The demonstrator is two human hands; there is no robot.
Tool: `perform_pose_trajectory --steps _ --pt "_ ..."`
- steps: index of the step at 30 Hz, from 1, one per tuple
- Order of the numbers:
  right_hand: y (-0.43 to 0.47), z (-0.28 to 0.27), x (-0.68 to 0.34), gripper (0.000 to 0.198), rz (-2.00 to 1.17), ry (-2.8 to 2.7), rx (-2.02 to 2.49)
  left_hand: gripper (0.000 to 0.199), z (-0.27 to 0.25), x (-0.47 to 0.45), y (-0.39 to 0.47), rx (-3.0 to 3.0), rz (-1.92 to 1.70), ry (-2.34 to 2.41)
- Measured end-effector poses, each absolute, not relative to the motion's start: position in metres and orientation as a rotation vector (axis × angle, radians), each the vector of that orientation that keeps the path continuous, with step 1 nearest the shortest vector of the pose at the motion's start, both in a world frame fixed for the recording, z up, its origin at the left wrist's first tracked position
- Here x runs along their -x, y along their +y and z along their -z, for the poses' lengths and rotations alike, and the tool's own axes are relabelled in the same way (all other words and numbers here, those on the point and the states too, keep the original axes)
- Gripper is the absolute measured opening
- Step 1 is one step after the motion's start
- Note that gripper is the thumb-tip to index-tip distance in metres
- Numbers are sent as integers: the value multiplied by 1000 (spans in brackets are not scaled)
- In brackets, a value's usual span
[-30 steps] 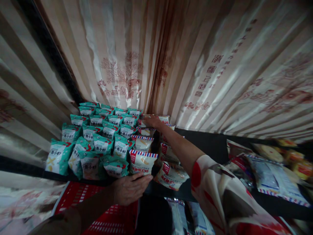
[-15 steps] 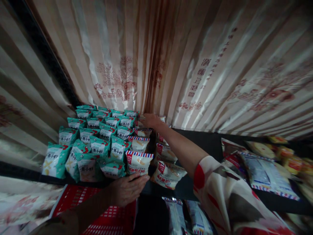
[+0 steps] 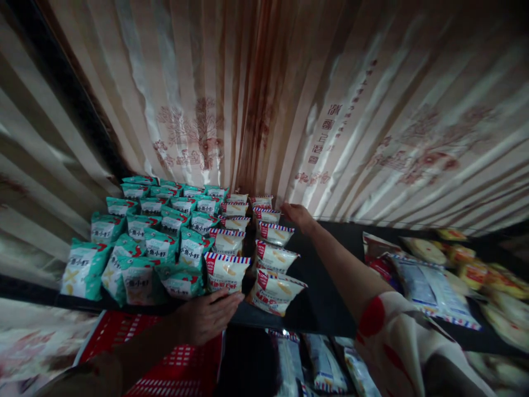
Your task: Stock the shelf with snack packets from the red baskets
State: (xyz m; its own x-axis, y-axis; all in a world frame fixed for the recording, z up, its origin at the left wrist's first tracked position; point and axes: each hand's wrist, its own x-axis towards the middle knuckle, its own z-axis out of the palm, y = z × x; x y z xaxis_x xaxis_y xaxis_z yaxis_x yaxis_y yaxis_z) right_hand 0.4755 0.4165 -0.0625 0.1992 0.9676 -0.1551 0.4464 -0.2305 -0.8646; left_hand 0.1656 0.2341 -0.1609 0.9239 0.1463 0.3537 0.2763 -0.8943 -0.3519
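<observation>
My left hand lies stretched out flat at the shelf's front edge, fingers against the lower front of a white snack bag with a red label and striped top. At the back, my right hand has its fingers drawn together at the right corner of another white snack bag. White bags stand in two front-to-back columns, with a narrow gap between them. Left of these, several teal snack bags stand upright in close rows.
A pale printed curtain hangs behind the dark shelf. Flat packets and yellow packages lie to the right. Below the shelf are a red plastic basket and blue-white packets.
My right hand has moved from over the left white column to the right side of the right column. Its bags are straighter and more visible. My left hand stays at the front bag.
</observation>
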Motion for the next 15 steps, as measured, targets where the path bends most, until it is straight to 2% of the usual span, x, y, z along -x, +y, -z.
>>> perform_pose_trajectory --steps 8,15 --pt "413 84 -468 54 -1388 -1173 1706 42 161 -165 237 2673 432 -272" --pt "418 85 -465 64 -1364 -1204 1697 39 166 -167 234 2683 467 -327"
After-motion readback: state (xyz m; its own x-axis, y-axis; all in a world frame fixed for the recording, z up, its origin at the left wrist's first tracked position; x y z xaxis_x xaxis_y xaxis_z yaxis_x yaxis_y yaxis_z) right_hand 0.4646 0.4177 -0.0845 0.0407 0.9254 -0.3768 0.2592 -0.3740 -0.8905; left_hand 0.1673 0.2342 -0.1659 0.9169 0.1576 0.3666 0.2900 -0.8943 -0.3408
